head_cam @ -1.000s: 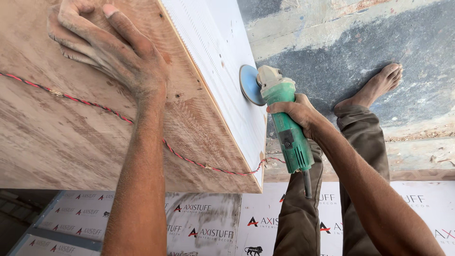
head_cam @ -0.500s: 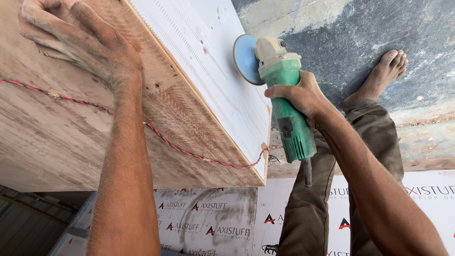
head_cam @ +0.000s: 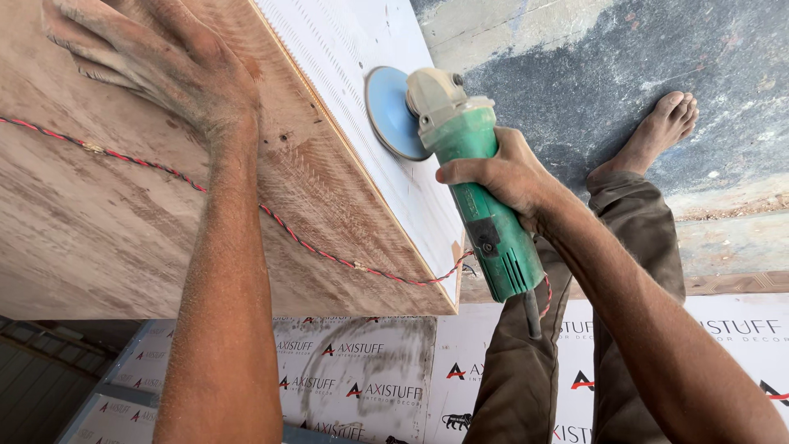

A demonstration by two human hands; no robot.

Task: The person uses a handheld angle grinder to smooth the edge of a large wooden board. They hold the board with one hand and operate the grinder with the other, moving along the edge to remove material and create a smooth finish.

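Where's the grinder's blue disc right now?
Upper centre of the head view: the blue disc lies against the board's white face, just left of the right hand.

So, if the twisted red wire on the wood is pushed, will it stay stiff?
Probably floppy: the wire is thin and runs in loose waves across the wood. Likely light, so it would slide easily. It drapes over the corner, near the grinder.

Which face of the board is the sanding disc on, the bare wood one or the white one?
The white laminated face: the grinder's blue disc lies against it, while the left hand presses the bare wood face.
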